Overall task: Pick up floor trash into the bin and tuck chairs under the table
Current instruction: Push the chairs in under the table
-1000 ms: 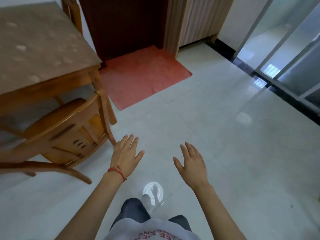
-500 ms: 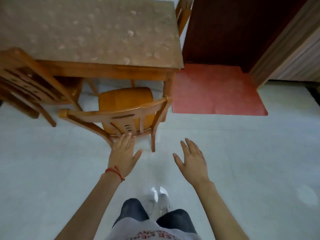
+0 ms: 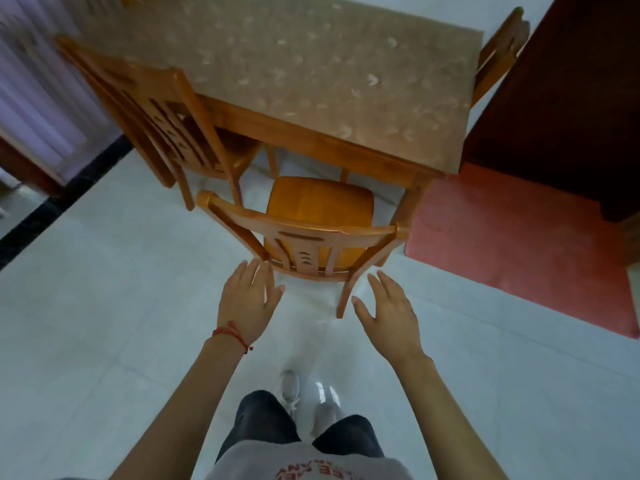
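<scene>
Two open hands reach toward a wooden chair (image 3: 311,233) pulled out from the table (image 3: 311,74)
Left hand (image 3: 247,303), red string bracelet (image 3: 231,334) at the wrist, fingers spread, tips by the chair's left back post, contact unclear; right hand (image 3: 389,317) spread, empty, just beside the right back leg, not touching. Chair seat mostly clear of the table edge, backrest facing the person. Second chair (image 3: 166,123) at the table's left side, seat partly under. Third chair (image 3: 502,50) at the far right corner. Red mat (image 3: 526,251) on white tile floor (image 3: 104,323). No trash or bin visible
</scene>
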Motion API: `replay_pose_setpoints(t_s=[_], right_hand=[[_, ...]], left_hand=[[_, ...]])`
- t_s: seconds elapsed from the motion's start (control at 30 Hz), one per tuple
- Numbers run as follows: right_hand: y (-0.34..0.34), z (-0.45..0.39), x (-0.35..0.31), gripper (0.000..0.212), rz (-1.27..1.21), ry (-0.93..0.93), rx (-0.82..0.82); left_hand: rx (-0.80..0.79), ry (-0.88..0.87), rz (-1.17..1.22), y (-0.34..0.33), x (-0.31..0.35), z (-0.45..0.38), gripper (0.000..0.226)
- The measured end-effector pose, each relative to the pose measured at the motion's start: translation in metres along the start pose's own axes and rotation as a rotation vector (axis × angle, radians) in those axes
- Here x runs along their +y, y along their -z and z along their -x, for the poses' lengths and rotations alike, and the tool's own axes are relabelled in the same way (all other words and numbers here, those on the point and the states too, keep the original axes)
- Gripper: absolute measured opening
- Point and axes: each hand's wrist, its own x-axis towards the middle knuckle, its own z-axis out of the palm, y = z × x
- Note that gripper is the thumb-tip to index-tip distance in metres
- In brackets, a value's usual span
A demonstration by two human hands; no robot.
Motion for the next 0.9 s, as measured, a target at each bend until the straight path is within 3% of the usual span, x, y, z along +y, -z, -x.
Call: replay_pose_setpoints(t_s=[0.2,0.3,0.4,0.47,0.63,0.9], right_hand=[[-0.004,-0.030,-0.020,0.038,-0.341,-0.124,0.050],[-0.003,-0.044,-0.031,0.029,-0.572,-0.247,0.070],[-0.002,-0.061,-0.041,0.023,-0.801,-0.391,0.047],[-0.001,-0.073,-0.046,0.029,-0.914,-0.479,0.055],[-0.003,-0.101,-0.058,0.028,-1.038,-0.630,0.102],[-0.018,-0.119,-0.065,0.026,-0.965,-0.647,0.125]], left_hand=[[0.043,0.129,0.364,0.004,-0.005,-0.032,0.047],[0.116,0.182,0.548,0.009,-0.002,-0.050,0.031],[0.080,0.269,0.639,0.010,-0.005,-0.069,0.013],[0.055,0.339,0.701,0.011,-0.008,-0.081,0.026],[0.089,0.489,0.905,0.010,-0.012,-0.111,0.031],[0.191,0.478,0.742,0.007,-0.017,-0.130,0.035]])
